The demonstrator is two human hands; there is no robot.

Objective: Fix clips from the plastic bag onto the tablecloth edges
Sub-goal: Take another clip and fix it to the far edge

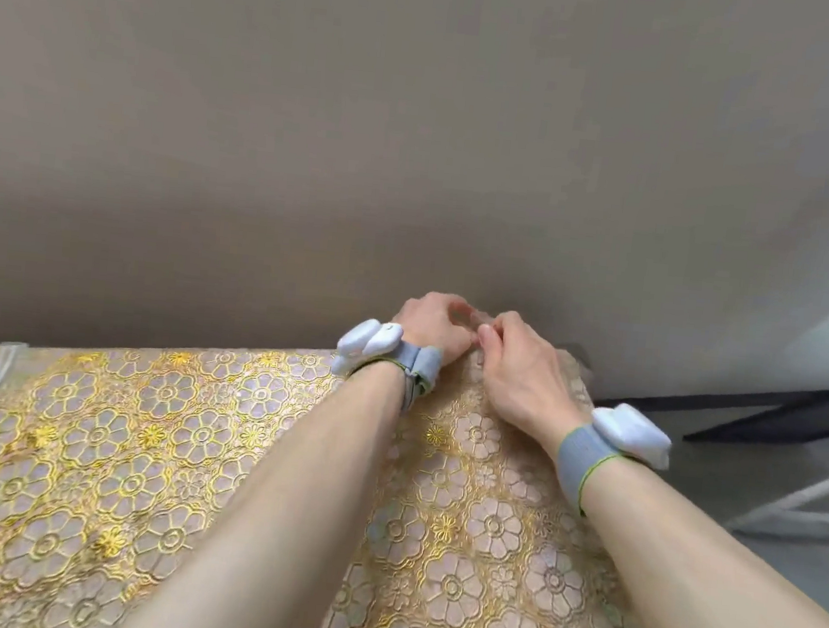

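A gold tablecloth point(147, 440) with an embossed flower pattern covers the table. Both my hands reach to its far edge, near the right corner by the wall. My left hand point(434, 323) and my right hand point(519, 364) have curled fingers that meet over a small clear clip point(476, 320), which is mostly hidden and blurred between the fingertips. Another clear clip point(1, 365) sits fixed over the far edge at the left. The plastic bag is not in view.
A plain beige wall point(419, 137) rises directly behind the table's far edge. To the right lies a grey floor with a dark baseboard point(748, 401) and a white frame leg point(799, 502).
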